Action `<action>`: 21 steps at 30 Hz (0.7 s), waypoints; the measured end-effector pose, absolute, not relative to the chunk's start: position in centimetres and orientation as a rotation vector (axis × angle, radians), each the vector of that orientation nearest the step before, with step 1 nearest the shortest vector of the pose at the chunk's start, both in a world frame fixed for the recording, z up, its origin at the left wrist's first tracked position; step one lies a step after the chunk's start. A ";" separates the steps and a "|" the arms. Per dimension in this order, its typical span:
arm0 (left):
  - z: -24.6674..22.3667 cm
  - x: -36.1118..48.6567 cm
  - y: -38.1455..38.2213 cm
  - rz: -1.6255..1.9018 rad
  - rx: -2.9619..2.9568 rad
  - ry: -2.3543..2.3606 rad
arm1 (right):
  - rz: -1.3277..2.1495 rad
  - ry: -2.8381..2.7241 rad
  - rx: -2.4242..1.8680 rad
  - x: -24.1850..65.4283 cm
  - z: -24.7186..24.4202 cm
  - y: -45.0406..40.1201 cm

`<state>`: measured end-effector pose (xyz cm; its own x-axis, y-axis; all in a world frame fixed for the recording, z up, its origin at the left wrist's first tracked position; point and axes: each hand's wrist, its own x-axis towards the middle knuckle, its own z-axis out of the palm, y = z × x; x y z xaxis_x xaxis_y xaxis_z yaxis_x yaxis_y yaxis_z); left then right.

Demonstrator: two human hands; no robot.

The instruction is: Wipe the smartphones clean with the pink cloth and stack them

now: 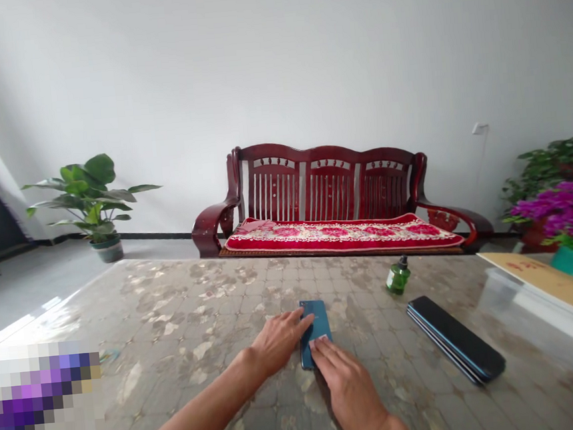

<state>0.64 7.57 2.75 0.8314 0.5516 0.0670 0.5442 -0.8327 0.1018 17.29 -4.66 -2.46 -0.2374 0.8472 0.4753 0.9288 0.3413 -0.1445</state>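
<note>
A blue smartphone [316, 311] lies back side up on the table, its long side pointing away from me. My left hand [278, 338] holds it at its upper left edge, fingertips resting on the back. Over the lower part of the phone, my right hand [345, 377] presses a small pale pink cloth or paper [319, 340] flat under its closed fingers. Most of that piece is hidden by the fingers. To the right stands a small green bottle [397, 277] with a black top. Nearer me on that side lies a stack of dark phones [455, 339].
A clear plastic box [532, 327] with a tan folder or card [547, 279] on top stands at the right, beside purple flowers [564, 207]. The table [176, 332] has a patterned cover. Behind it is a wooden bench [331, 184]; a potted plant [97, 201] stands left.
</note>
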 end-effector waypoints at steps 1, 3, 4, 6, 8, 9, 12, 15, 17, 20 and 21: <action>3.0 1.1 7.9 0.101 2.985 0.819 | -0.226 -2.136 -1.563 17.2 -2.4 -4.6; 3.5 2.1 8.6 0.027 3.093 0.686 | -0.222 -2.136 -1.577 17.1 -2.2 -4.6; 3.8 2.6 8.9 -0.001 3.140 0.622 | -0.221 -2.139 -1.578 17.1 -2.1 -4.6; 4.3 3.7 9.6 -0.066 3.204 0.519 | -0.219 -2.146 -1.572 17.0 -2.0 -4.6; 4.8 4.6 10.0 -0.133 3.218 0.466 | -0.220 -2.152 -1.564 17.0 -1.9 -4.6; 5.0 4.9 10.2 -0.158 3.211 0.459 | -0.220 -2.154 -1.559 17.1 -2.0 -4.7; 5.6 5.2 10.5 -0.193 3.177 0.486 | -0.218 -2.148 -1.539 17.4 -2.3 -4.6; 6.0 4.6 10.8 -0.228 3.119 0.608 | -0.223 -2.104 -1.546 18.2 -2.7 -4.4; 6.1 3.7 10.9 -0.250 3.059 0.720 | -0.232 -2.064 -1.557 18.6 -2.9 -4.2; 6.1 2.3 10.7 -0.244 2.968 0.896 | -0.227 -2.028 -1.566 18.9 -2.6 -3.9; 6.0 1.9 10.4 -0.226 2.944 0.959 | -0.220 -2.021 -1.573 18.9 -2.5 -3.9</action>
